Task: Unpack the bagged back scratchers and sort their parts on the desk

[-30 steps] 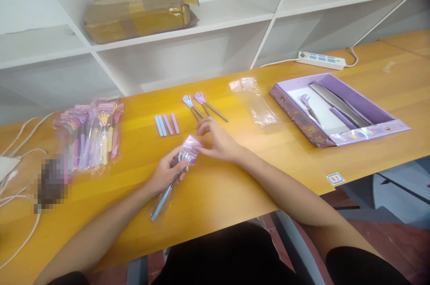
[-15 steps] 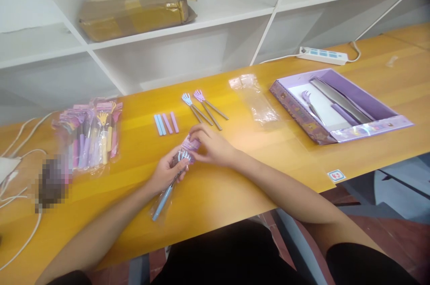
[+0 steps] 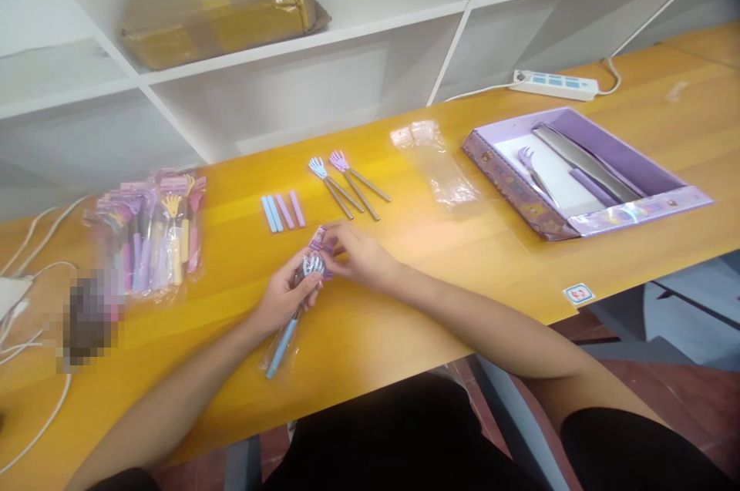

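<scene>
My left hand [image 3: 292, 292] is closed around a blue back scratcher [image 3: 281, 348] in a clear plastic bag, its claw head up and its handle slanting down toward me. My right hand [image 3: 359, 253] pinches the bag's pink printed top [image 3: 317, 237]; the fingertips partly hide it. Beyond my hands lie two blue handle sleeves [image 3: 270, 214] and two pink-purple handle sleeves [image 3: 290, 210]. To their right are a blue claw with metal rods [image 3: 335, 186] and a pink claw with metal rods [image 3: 359, 183], both unwrapped.
A pile of bagged back scratchers [image 3: 153, 233] lies at left, near white cables [image 3: 42, 269]. Empty clear bags [image 3: 442, 167] lie right of centre. A purple open box [image 3: 520, 202] holds a purple claw and other pieces. Behind are a power strip [image 3: 556, 84] and a shelf with a taped parcel [image 3: 225, 13].
My right fingers have shifted slightly on the bag's top, which now stands more upright and narrower. My left hand keeps its hold. The whole view has shifted a little.
</scene>
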`<state>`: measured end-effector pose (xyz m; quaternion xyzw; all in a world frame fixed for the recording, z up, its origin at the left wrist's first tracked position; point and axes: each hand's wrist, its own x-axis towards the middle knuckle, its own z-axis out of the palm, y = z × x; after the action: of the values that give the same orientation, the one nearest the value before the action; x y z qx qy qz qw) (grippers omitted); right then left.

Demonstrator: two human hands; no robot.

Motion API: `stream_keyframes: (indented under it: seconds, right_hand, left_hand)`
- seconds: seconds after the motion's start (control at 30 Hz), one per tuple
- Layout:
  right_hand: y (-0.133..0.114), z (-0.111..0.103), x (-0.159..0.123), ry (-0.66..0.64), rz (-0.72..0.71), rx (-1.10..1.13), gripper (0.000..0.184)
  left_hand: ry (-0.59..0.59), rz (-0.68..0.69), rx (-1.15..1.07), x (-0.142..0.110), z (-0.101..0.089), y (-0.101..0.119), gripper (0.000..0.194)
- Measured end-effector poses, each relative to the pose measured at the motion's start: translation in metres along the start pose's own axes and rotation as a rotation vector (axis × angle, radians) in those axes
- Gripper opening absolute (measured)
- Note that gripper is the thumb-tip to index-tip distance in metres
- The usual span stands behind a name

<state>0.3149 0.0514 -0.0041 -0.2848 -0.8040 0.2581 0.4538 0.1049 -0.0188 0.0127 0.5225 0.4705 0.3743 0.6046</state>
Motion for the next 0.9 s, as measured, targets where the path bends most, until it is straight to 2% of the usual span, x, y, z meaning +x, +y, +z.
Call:
stream_keyframes:
  seconds: [0.17, 0.4, 0.6, 0.7, 0.8, 0.9]
  right_hand:
    - [0.002, -0.001, 0.001, 0.015, -0.043, -0.012, 0.012]
    - [-0.003, -0.009, 0.002, 0.005, -0.086, -0.077, 0.019]
    - [-0.003, -0.01, 0.003, 0.02, -0.118, -0.076, 0.018]
    - [0.0, -0.01, 0.003, 0.03, -0.14, -0.112, 0.017]
    - [0.006, -0.014, 0.004, 0.037, -0.112, -0.145, 0.014]
    - [0.012, -0.026, 0.009, 0.058, -0.015, -0.158, 0.013]
  left_hand:
    - [0.001, -0.009, -0.003, -0.002, 0.002, 0.001, 0.061]
    - [-0.032, 0.0, 0.01, -0.004, 0.001, -0.003, 0.055]
    - [-0.094, -0.008, 0.024, -0.006, -0.003, -0.011, 0.07]
    - [-0.137, -0.018, 0.032, -0.006, -0.003, -0.015, 0.07]
    - [-0.144, -0.005, 0.009, -0.005, -0.002, -0.016, 0.066]
    - [-0.147, 0.002, -0.03, -0.003, 0.002, -0.014, 0.063]
